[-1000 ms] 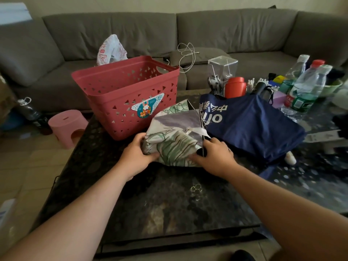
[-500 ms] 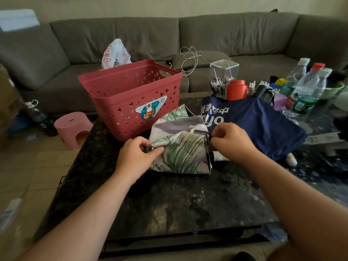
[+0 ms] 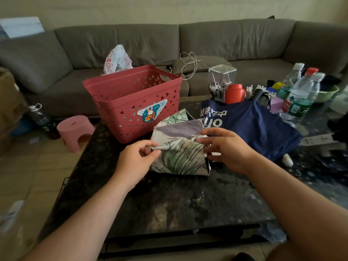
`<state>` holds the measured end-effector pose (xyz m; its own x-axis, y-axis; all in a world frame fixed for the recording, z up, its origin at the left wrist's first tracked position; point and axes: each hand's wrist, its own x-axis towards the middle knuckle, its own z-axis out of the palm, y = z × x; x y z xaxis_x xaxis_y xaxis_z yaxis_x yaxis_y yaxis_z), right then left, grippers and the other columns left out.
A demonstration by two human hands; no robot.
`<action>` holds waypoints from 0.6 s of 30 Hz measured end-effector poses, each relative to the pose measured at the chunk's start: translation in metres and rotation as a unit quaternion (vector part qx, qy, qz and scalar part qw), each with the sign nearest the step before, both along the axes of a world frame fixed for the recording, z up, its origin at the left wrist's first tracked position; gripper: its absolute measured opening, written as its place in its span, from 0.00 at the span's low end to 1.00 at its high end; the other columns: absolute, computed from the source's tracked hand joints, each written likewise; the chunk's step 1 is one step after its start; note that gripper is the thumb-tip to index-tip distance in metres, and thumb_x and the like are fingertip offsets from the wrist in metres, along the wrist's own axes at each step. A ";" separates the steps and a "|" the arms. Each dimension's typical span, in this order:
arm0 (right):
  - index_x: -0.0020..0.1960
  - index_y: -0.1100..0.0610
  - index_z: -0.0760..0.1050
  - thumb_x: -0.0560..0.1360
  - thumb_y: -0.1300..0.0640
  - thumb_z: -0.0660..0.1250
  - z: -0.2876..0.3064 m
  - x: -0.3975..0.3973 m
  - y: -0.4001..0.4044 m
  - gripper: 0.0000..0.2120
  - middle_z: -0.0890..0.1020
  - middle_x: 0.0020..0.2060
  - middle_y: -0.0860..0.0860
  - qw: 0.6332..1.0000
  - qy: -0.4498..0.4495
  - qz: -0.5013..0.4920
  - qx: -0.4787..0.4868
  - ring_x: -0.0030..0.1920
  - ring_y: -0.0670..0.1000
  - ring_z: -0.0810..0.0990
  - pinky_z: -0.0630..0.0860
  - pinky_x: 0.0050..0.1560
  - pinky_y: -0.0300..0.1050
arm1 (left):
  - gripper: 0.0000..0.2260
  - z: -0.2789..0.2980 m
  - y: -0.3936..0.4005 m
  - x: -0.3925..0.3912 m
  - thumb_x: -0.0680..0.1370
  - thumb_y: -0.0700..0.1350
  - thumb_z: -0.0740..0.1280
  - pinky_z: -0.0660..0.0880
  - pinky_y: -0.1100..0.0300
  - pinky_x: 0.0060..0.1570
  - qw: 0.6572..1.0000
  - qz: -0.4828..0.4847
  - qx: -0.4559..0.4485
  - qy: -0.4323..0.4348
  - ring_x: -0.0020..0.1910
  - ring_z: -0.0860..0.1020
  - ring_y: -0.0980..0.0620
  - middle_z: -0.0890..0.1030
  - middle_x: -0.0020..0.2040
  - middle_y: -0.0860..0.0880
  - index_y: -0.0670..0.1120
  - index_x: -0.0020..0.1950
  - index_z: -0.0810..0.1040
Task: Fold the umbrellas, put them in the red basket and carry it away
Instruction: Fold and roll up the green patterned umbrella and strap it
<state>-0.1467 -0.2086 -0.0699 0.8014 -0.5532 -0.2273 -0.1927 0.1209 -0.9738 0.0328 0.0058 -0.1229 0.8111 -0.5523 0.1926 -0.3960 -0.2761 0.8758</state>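
- Fabric of the leaf-printed grey and green umbrella (image 3: 178, 147) lies bunched on the dark speckled stone surface (image 3: 169, 200), directly between the two hands and just in front of the red plastic basket with triangular cut-outs (image 3: 131, 102).
- The left hand (image 3: 135, 161) is at the bundle's left edge, thumb and forefinger pinching a fold of the cloth, the other fingers curled loosely behind.
- The right hand (image 3: 226, 147) is over the bundle's right edge with fingers spread and only slightly bent; whether the fingertips touch the cloth cannot be told, and it grips nothing that shows.
- The bundle's longer side runs left to right across the view, from one hand to the other, so both hands are equally near; the basket is nearer the left hand.
- Both forearms reach in from the near edge and converge on the bundle, wrists roughly level, palms turned inward.
- The navy blue umbrella with white lettering (image 3: 254, 125) lies spread out to the right, behind the right hand and touching the printed one, not yet gathered.
- Judged from this, the folding of the printed umbrella is under way and the basket, as far as its inside shows, holds no umbrella.
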 end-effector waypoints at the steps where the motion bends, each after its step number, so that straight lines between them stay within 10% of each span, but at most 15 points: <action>1: 0.58 0.57 0.81 0.78 0.74 0.61 -0.001 -0.001 0.003 0.18 0.88 0.52 0.54 0.999 -0.011 0.012 -0.028 0.41 0.47 0.83 0.78 0.45 0.43 | 0.07 -0.001 0.000 0.000 0.78 0.47 0.77 0.80 0.54 0.43 1.000 0.003 -0.003 -0.002 0.37 0.78 0.56 0.82 0.41 0.51 0.58 0.53 0.87; 18: 0.47 0.58 0.82 0.78 0.68 0.71 -0.016 0.009 0.012 0.06 0.83 0.38 0.51 0.995 -0.080 0.008 -0.051 0.34 0.44 0.79 0.74 0.33 0.32 | 0.03 -0.001 -0.007 0.003 0.79 0.47 0.75 0.84 0.46 0.54 0.998 0.028 -0.044 0.026 0.47 0.85 0.56 0.87 0.46 0.54 0.54 0.51 0.88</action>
